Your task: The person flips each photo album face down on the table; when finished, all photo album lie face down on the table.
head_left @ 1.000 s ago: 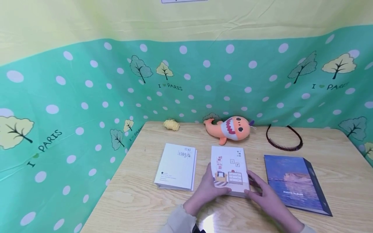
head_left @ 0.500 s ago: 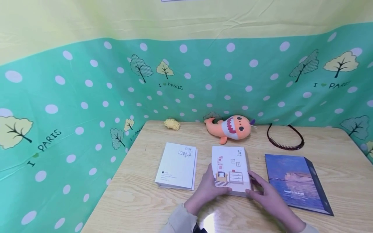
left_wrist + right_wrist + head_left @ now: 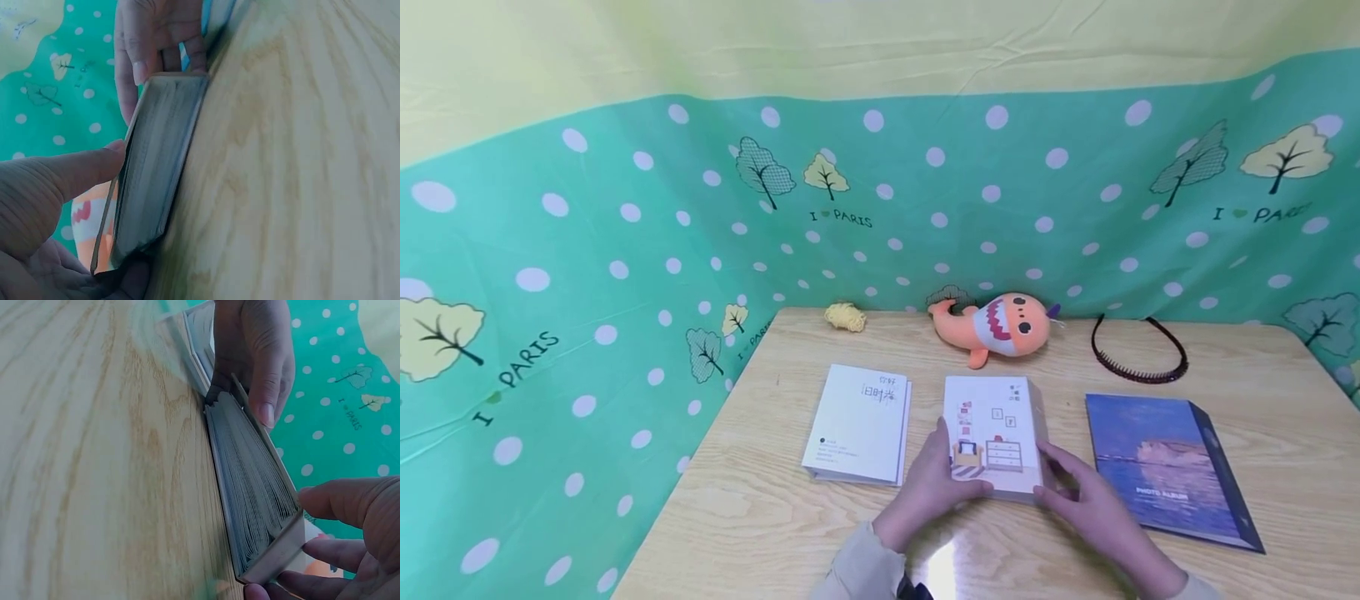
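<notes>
Beige sleeves (image 3: 863, 567) lead to the left hand (image 3: 931, 483) and right hand (image 3: 1086, 493), both grasping 1 furniture-print album (image 3: 992, 425) by its 2 long sides, thumbs near its front corners. It lies cover up on the bench (image 3: 737, 542), between 1 white album (image 3: 857, 425) and 1 blue photo album (image 3: 1165, 467). Farther back sit an orange plush (image 3: 1000, 327), a dark hairband (image 3: 1142, 375) and yellow yarn (image 3: 846, 317).

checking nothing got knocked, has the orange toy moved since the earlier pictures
No, neither way: the orange toy keeps its place against the printed tree behind it.
</notes>
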Demonstrator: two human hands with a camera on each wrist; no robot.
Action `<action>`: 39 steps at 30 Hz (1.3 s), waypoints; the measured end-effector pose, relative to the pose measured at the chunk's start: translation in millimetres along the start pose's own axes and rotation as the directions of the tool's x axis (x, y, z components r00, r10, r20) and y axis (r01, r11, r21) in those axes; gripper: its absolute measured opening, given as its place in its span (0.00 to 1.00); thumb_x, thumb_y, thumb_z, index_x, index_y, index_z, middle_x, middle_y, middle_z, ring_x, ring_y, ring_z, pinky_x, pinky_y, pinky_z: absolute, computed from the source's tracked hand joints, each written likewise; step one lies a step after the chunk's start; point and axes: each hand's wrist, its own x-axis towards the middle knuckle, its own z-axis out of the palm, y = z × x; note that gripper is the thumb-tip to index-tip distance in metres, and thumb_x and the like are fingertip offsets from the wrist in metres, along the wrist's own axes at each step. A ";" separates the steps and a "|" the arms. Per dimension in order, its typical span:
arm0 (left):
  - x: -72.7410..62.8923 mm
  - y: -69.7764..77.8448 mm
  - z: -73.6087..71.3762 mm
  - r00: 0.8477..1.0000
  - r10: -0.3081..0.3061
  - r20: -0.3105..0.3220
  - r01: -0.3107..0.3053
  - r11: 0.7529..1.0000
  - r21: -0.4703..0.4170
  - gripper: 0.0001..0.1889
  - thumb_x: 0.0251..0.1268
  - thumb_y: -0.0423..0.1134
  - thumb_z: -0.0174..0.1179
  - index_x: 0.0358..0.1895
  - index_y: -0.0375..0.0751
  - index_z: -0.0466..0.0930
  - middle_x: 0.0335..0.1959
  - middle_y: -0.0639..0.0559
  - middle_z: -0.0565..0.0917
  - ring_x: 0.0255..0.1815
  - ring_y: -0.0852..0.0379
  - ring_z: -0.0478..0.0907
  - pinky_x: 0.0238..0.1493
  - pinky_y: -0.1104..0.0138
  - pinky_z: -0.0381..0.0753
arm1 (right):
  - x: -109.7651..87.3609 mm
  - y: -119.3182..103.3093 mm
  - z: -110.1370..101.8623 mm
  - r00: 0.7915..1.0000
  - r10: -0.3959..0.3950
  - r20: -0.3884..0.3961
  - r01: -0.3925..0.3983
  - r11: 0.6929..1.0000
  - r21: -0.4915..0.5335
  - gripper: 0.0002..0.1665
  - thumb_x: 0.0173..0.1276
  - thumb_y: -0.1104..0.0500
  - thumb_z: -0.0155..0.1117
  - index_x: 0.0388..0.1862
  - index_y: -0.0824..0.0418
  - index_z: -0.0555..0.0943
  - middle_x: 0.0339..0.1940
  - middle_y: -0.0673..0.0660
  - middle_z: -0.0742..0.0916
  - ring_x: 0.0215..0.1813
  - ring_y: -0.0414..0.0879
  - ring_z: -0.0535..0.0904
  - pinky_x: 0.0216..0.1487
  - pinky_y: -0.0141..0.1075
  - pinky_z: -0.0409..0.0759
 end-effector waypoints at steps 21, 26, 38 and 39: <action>-12.5 1.4 -21.2 0.999 0.052 0.004 -0.051 0.943 0.328 0.39 0.56 0.46 0.68 0.71 0.38 0.65 0.60 0.41 0.73 0.49 0.50 0.76 0.50 0.58 0.78 | 2.1 -6.8 1.1 0.992 -0.122 -0.040 0.123 0.992 0.023 0.32 0.65 0.60 0.67 0.66 0.69 0.71 0.64 0.70 0.76 0.64 0.62 0.71 0.60 0.46 0.75; -16.4 0.5 -28.4 0.995 0.101 -0.023 -0.087 0.933 0.350 0.36 0.60 0.46 0.66 0.69 0.35 0.67 0.63 0.42 0.73 0.52 0.49 0.77 0.55 0.57 0.78 | 2.5 -11.1 3.6 0.985 -0.159 -0.074 0.157 0.987 -0.035 0.30 0.64 0.60 0.69 0.65 0.64 0.74 0.62 0.68 0.78 0.62 0.61 0.73 0.59 0.49 0.76; -21.9 0.1 -59.6 0.974 0.221 -0.055 -0.187 0.915 0.358 0.31 0.65 0.43 0.62 0.69 0.38 0.67 0.69 0.38 0.67 0.66 0.41 0.68 0.65 0.48 0.68 | 3.1 -21.8 11.3 0.967 -0.239 -0.087 0.228 0.967 -0.117 0.26 0.63 0.58 0.70 0.60 0.59 0.79 0.60 0.64 0.81 0.63 0.67 0.72 0.61 0.64 0.66; -22.5 -0.8 -62.3 0.973 0.223 -0.065 -0.187 0.917 0.353 0.31 0.65 0.43 0.62 0.69 0.38 0.67 0.69 0.38 0.67 0.67 0.40 0.67 0.66 0.48 0.67 | 2.9 -23.3 12.0 0.965 -0.246 -0.088 0.235 0.965 -0.117 0.26 0.63 0.58 0.70 0.60 0.59 0.79 0.60 0.64 0.81 0.63 0.68 0.72 0.61 0.64 0.66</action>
